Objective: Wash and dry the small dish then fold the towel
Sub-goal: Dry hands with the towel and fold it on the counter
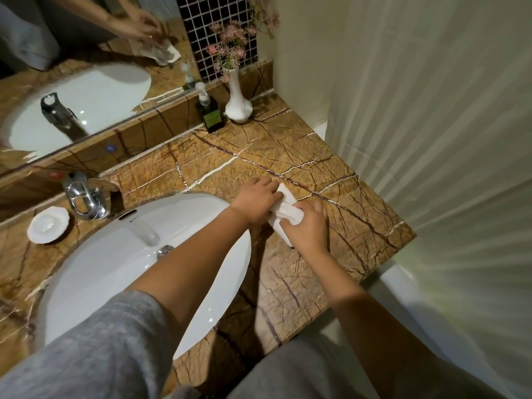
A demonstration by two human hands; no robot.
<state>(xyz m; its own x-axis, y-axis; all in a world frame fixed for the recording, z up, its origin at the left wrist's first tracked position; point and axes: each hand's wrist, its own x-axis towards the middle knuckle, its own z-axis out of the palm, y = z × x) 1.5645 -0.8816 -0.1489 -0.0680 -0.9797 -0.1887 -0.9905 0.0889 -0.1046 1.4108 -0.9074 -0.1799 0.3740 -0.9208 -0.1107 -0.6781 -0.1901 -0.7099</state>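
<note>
A small white towel [285,210] lies bunched on the brown marble counter [331,174], right of the sink. My left hand [257,198] presses on its upper left part with fingers curled over the cloth. My right hand [308,226] grips its lower right part. The small white dish [48,224] sits on the counter at the far left, beside the chrome tap [85,200], well away from both hands. I see nothing in the dish.
A white oval sink [115,254] fills the lower left. At the back stand a dark soap pump bottle [210,112] and a white vase [238,102] with pink flowers. A mirror [72,82] lines the back wall. A pale curtain [446,125] hangs right of the counter's edge.
</note>
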